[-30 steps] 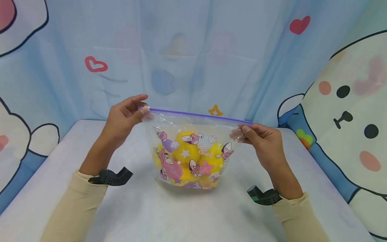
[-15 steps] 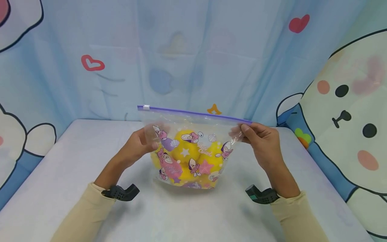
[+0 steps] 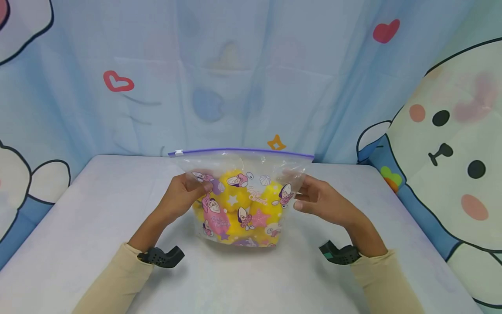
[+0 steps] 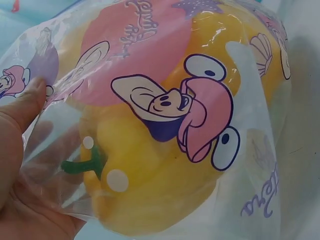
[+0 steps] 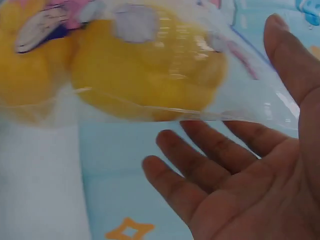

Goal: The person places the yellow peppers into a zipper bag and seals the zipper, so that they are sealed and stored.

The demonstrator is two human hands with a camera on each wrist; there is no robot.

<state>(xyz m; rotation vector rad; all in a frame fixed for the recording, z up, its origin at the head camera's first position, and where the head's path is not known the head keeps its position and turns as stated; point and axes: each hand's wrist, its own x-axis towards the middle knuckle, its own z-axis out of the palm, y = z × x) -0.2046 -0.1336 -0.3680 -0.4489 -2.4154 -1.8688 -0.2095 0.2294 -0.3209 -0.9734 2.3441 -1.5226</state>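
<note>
A clear zip bag (image 3: 255,162) with a purple zip strip and cartoon prints stands upright on the table. Through its film show several yellow things; one, in the left wrist view, looks like a toy bell pepper (image 4: 150,210) with a green stem. My left hand (image 3: 178,196) grips the bag's left side, thumb in front and fingers behind the film. At the right edge is my right hand (image 3: 327,203), thumb and fingers spread apart, some fingertips behind the film. In the right wrist view that hand (image 5: 225,175) has its fingers extended beside the bag.
The white slider (image 3: 178,152) sits at the left end of the zip strip. A pale cloth covers the table (image 3: 243,283). Behind it hangs a blue printed curtain (image 3: 157,43).
My left hand left the slider corner and moved down to grip the bag's left side. My right hand let go of the top right corner and slid lower. The zip strip sank slightly and levelled.
</note>
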